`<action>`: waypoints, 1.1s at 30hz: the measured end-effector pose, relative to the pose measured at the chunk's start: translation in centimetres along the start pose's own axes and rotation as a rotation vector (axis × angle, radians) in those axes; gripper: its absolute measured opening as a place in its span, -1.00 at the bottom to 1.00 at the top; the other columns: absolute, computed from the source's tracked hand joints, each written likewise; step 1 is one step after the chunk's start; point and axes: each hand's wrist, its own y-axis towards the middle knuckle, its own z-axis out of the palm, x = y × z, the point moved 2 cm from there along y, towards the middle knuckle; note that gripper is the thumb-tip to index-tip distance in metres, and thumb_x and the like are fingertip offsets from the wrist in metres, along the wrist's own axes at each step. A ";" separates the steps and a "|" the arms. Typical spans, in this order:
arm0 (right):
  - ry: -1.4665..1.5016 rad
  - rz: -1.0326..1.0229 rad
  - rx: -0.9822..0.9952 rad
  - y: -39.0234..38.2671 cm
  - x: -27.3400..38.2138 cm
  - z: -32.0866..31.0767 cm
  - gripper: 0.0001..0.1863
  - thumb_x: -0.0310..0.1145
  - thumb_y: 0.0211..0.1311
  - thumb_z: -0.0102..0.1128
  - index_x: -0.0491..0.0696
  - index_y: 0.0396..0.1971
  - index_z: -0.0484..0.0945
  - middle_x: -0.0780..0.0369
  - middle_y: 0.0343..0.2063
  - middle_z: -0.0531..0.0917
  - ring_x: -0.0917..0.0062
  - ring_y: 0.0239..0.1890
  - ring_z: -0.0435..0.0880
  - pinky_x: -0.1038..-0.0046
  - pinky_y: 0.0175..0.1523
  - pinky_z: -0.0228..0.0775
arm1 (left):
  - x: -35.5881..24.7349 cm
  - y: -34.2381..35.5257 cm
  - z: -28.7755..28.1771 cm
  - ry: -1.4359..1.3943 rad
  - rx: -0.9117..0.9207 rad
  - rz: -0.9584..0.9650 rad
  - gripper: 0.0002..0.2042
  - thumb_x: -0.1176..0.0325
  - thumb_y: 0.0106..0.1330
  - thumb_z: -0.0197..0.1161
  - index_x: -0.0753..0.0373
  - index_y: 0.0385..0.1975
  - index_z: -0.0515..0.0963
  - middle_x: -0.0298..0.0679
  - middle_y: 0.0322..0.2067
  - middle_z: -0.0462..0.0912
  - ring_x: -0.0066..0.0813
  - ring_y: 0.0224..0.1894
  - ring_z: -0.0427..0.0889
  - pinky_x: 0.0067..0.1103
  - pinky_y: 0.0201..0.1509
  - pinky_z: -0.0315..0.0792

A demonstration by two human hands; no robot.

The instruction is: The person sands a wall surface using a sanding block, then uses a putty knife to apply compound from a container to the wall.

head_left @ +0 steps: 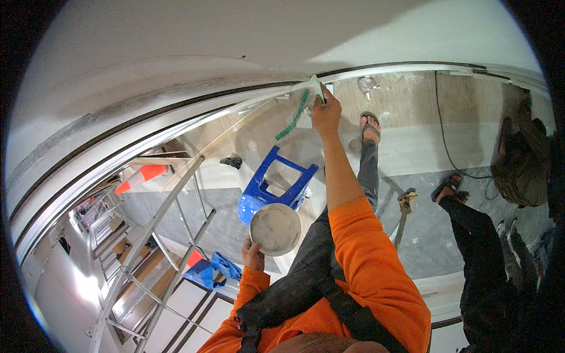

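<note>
My left hand grips the rim of a shallow round dish, smeared inside with pale grey paste. The dish is held out in front of my body at the lower middle. Stretched far forward, my right hand is closed on a pale green flat scraper. The scraper's tip meets the dark-lined edge at the foot of the white wall surface. A curved green strip is just left of the right hand. Below the dish's far side stands a blue plastic stool.
Metal scaffold tubes rise at the left, with blue fabric nearby. A black crumpled thing lies on the floor. A long-handled tool and a black cable are right. Another person's leg stands at the right.
</note>
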 end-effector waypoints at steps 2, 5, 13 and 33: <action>0.035 0.015 0.019 -0.2 -0.2 0.3 -0.51 -0.56 0.34 0.16 -0.04 0.26 0.66 -0.04 -0.16 0.82 0.28 -0.13 0.84 0.32 0.03 0.58 | 0.0 -0.1 0.1 -0.016 -0.010 0.004 -0.38 0.57 0.16 0.14 0.49 0.33 0.39 0.05 0.18 0.62 -0.10 0.21 0.66 -0.27 0.37 0.53; 0.079 0.049 0.062 -0.5 0.1 0.4 -0.51 -0.55 0.34 0.15 0.00 0.26 0.67 -0.04 -0.13 0.82 0.22 -0.10 0.85 0.31 0.06 0.59 | 0.0 -0.1 0.1 -0.017 -0.012 0.012 -0.40 0.57 0.18 0.14 0.48 0.32 0.39 0.05 0.18 0.62 -0.10 0.21 0.66 -0.26 0.37 0.53; -0.149 -0.219 0.013 -1.9 5.9 -0.9 -0.52 -0.53 0.32 0.19 0.05 0.24 0.67 0.07 0.01 0.80 0.16 0.05 0.80 0.25 0.18 0.60 | 0.5 0.8 0.1 0.004 0.048 -0.010 -0.43 0.56 0.23 0.14 0.46 0.32 0.38 0.02 0.18 0.62 -0.13 0.21 0.66 -0.28 0.32 0.56; 0.130 0.007 -0.013 -3.1 7.6 0.3 -0.47 -0.61 0.21 0.18 -0.10 0.22 0.65 -0.08 0.08 0.73 0.01 0.19 0.68 0.18 0.35 0.47 | -1.1 0.0 -0.2 -0.016 0.019 -0.015 -0.41 0.60 0.19 0.20 0.45 0.31 0.39 0.00 0.10 0.67 -0.13 0.09 0.74 -0.28 0.21 0.65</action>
